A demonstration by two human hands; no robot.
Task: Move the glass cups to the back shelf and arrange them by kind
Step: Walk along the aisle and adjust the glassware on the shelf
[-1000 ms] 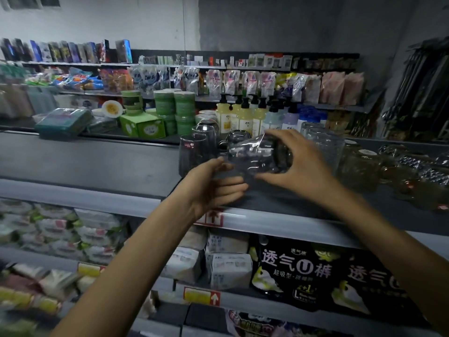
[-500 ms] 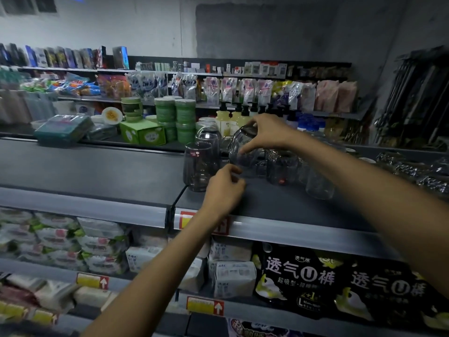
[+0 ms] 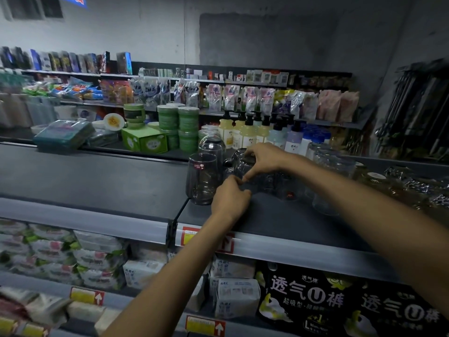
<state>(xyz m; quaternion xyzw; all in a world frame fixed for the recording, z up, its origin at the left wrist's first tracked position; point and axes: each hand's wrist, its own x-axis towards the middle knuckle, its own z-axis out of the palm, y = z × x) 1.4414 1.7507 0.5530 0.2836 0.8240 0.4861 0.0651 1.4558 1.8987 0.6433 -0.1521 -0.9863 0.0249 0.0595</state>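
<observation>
R hand (image 3: 263, 159) curled over clear glass mug (image 3: 239, 164), gripped it from above, mug on/just over dark shelf top (image 3: 97, 178), L hand (image 3: 230, 198) just in front, fingers curled near mug base, hold unclear, grey tumbler (image 3: 202, 178) just left of mug

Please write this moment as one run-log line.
right hand: grips clear glass cup from above | left hand: curled at its base, grip unclear | beside: smoky grey glass tumbler

grey cup (image 3: 202, 178) | clear mug (image 3: 237, 161) | green tubs (image 3: 188, 122) | grey shelf (image 3: 97, 181) | yellow bottles (image 3: 247, 136)
</observation>
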